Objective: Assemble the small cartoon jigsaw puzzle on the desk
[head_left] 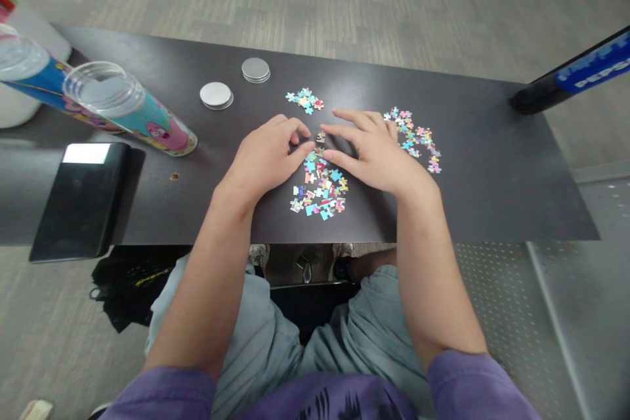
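My left hand rests over the dark table with its fingers loosely curled and apart from the thumb. Its thumb tip reaches the upper edge of a pile of small jigsaw puzzle pieces. Opposite it, my right hand is open, fingers spread, its thumb beside the top of the same pile. A single puzzle piece lies between the two hands, near my right index fingertip. Beyond them sits a small cluster of pieces. More pieces are scattered to the right, partly hidden by my right hand.
Two stacks of round white discs lie at the back left. Clear printed tubes and a black box-like device are on the left. A black-and-blue Pepsi-labelled cylinder stands at the right end of the table.
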The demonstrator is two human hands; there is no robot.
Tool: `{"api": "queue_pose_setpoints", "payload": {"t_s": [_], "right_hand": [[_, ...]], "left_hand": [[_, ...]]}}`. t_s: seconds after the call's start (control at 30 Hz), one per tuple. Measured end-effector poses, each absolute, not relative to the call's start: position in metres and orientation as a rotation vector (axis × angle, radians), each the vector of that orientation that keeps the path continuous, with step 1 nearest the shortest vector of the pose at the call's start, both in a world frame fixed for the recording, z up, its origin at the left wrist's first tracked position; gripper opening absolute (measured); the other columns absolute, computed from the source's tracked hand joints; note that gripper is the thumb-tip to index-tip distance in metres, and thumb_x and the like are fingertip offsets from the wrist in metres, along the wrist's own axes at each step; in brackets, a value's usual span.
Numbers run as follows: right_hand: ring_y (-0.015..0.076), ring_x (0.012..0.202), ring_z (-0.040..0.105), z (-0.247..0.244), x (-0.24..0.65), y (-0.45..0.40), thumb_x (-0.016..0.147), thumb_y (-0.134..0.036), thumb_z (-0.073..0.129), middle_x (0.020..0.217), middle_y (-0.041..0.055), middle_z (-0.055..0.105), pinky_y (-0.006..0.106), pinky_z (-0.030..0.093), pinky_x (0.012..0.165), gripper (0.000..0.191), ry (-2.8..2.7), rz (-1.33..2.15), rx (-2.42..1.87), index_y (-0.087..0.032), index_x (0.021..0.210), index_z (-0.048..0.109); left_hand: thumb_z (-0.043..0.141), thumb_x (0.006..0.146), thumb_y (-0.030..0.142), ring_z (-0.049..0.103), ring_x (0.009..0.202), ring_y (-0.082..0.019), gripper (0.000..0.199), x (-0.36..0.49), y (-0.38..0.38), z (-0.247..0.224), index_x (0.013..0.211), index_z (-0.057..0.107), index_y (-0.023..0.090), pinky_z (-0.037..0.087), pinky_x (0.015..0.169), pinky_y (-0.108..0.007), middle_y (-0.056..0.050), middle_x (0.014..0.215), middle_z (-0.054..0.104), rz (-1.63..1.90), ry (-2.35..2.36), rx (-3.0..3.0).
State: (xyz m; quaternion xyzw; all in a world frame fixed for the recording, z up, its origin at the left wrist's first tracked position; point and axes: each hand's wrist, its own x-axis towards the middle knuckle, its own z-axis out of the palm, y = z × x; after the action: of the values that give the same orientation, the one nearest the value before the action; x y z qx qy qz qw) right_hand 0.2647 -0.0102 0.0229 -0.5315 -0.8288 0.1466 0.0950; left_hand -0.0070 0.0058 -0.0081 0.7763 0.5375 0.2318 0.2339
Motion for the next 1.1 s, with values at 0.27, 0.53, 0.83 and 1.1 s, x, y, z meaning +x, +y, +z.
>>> {"api": "queue_pose_setpoints", "payload": {"t_s": [0.27, 0.53, 0.83, 1.1], "right_hand": [[0.0507, 0.182, 0.057, 0.02, 0.252, 0.006, 0.129, -0.075, 0.067, 0.2, 0.004, 0.066, 0.081, 0.044, 0.15, 0.058, -2.469, 0.505, -1.494, -0.041, 0.17, 0.089], [0.0492, 0.195, 0.04, 0.0, 0.241, 0.022, 0.132, -0.088, 0.035, 0.215, 0.0075, 0.043, 0.083, 0.034, 0.156, 0.091, -2.451, 0.509, -1.577, -0.033, 0.199, 0.061], [0.0499, 0.188, 0.051, 0.001, 0.248, 0.018, 0.129, -0.09, 0.037, 0.206, 0.0165, 0.057, 0.076, 0.047, 0.153, 0.1, -2.424, 0.464, -1.586, -0.022, 0.198, 0.063], [0.0508, 0.183, 0.056, 0.001, 0.255, 0.01, 0.129, -0.077, 0.055, 0.202, 0.0183, 0.062, 0.074, 0.049, 0.152, 0.092, -2.408, 0.424, -1.577, -0.018, 0.199, 0.061]], "left_hand": [[0.084, 0.115, 0.036, 0.074, 0.099, -0.027, 0.01, -0.005, 0.004, -0.008, 0.124, 0.083, 0.03, 0.06, 0.096, -0.047, -0.004, 0.123, 0.084, 0.647, 1.487, 2.131], [0.081, 0.118, 0.036, 0.078, 0.106, -0.029, 0.022, -0.007, 0.005, -0.005, 0.138, 0.078, 0.027, 0.061, 0.098, -0.047, -0.008, 0.133, 0.084, 0.605, 1.489, 2.117], [0.083, 0.115, 0.036, 0.075, 0.103, -0.029, 0.019, -0.005, 0.003, -0.008, 0.132, 0.079, 0.03, 0.059, 0.095, -0.047, -0.006, 0.126, 0.084, 0.651, 1.511, 2.1], [0.087, 0.113, 0.037, 0.07, 0.093, -0.025, 0.02, -0.005, 0.005, -0.009, 0.13, 0.081, 0.029, 0.057, 0.092, -0.045, -0.005, 0.122, 0.083, 0.66, 1.498, 2.119]]}}
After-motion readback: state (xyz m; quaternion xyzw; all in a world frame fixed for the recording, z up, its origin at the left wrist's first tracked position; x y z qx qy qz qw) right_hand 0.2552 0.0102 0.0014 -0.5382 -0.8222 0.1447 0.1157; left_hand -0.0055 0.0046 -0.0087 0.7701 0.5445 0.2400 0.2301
